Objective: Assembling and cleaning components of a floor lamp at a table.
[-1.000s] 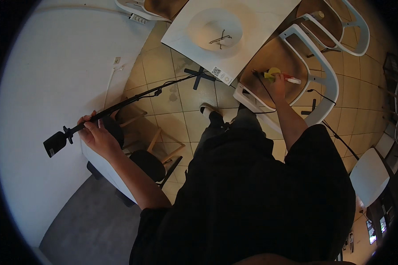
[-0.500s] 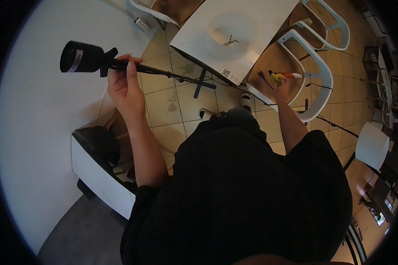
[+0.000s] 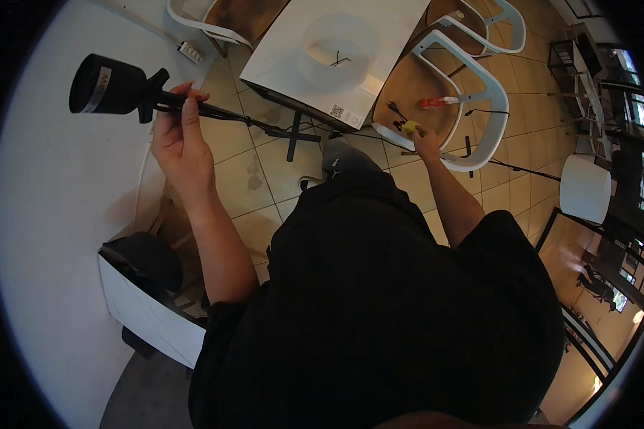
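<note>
My left hand (image 3: 184, 143) is closed round the thin pole of a black light stand (image 3: 225, 114), just below its wide cup-shaped black head (image 3: 106, 86). The pole leans away toward crossed feet on the floor. Out to the right, my right hand (image 3: 426, 143) pinches a small yellow-and-black object (image 3: 411, 128) at the near edge of a chair's brown seat (image 3: 401, 89); its kind cannot be made out. On that seat, a red object with a white end (image 3: 436, 103) lies apart from my fingers. A short dark piece with a cord end (image 3: 395, 109) touches or adjoins the yellow object.
Ahead stands a white table (image 3: 279, 61) with a round pale bowl-like piece (image 3: 340, 53) on it. White-framed chairs (image 3: 490, 132) flank it. A white lamp shade (image 3: 585, 189) is at right, cables crossing the tiled floor (image 3: 247, 179). A power strip (image 3: 190, 52) lies along the left wall.
My right hand has drawn the yellow object away from the red one, toward the seat's near edge. My left hand keeps its hold on the pole. The whole view has shifted slightly.
</note>
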